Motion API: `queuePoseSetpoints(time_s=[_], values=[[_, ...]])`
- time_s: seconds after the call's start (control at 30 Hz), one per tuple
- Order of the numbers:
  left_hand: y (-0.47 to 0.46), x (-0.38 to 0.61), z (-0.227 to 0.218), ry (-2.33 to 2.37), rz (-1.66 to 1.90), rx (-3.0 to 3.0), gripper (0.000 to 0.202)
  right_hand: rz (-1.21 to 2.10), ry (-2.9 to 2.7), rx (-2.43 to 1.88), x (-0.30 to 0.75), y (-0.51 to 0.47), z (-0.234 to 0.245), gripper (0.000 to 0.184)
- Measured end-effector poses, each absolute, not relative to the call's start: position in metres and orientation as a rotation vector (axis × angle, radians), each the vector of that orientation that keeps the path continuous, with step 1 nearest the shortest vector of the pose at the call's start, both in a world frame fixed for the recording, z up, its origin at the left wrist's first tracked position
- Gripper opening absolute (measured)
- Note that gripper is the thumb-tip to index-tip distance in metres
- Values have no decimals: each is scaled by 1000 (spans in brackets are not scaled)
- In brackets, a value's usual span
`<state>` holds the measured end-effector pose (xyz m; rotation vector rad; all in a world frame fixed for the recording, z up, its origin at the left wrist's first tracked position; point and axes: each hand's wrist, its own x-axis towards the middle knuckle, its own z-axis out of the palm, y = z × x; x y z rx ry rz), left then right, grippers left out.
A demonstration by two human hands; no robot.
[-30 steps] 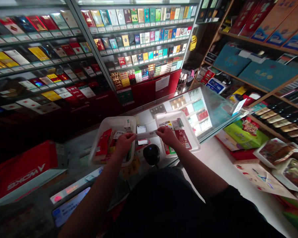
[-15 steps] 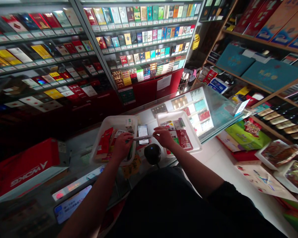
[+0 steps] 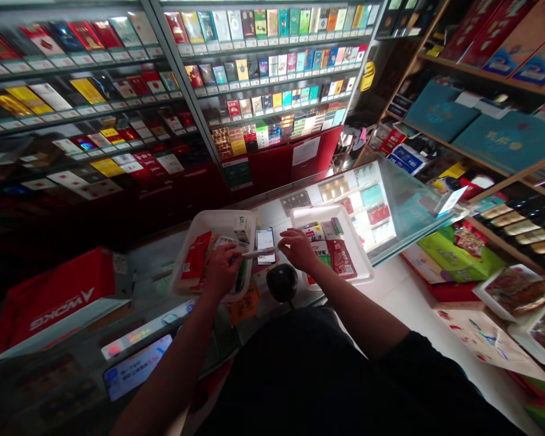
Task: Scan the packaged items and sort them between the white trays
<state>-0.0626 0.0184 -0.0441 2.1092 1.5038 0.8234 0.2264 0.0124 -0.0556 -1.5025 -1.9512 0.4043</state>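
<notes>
My left hand (image 3: 222, 264) is above the left white tray (image 3: 178, 280), its fingers closed on one end of a thin, pale, flat thing (image 3: 258, 253) seen edge-on. The other end of this thing meets the pinched fingertips of my right hand (image 3: 298, 248), by the inner edge of the right white tray (image 3: 369, 270). Its kind does not show. Beneath it a phone (image 3: 266, 237) with a lit screen lies on the counter between the trays. Red packets (image 3: 196, 257) and a small box (image 3: 240, 227) are in the left tray; a brown-red pouch (image 3: 344, 259) is in the right.
A round black device (image 3: 282, 283) stands close to my body, just below the phone. Left on the glass counter are a red box (image 3: 59, 303) and a lit display (image 3: 138, 367). Cigarette shelves (image 3: 272, 42) stand behind; gift boxes (image 3: 495, 139) fill the right shelving.
The whole scene has shifted slightly to the right as my head turned. Both hands keep nearly the same pose around the thin pale thing.
</notes>
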Motion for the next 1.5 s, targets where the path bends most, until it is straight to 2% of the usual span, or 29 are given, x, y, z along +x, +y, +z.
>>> queuePoseSetpoints(time_s=[0.33, 0.67, 0.87, 1.1, 1.5], values=[[-12, -86, -34, 1716, 778, 2108, 17, 461, -2102, -1458, 182, 46, -23, 17], [-52, -103, -58, 1820, 668, 2151, 19, 403, -2422, -1380, 124, 64, -7, 24], [-60, -104, -65, 1848, 672, 2108, 25, 415, -2507, -1369, 107, 66, -5, 21], [-56, -90, -48, 1909, 724, 2092, 25, 412, -2466, -1383, 115, 57, -3, 17], [-38, -35, -20, 1673, 746, 2181, 23, 418, -2077, -1563, 192, 45, 1, 14]])
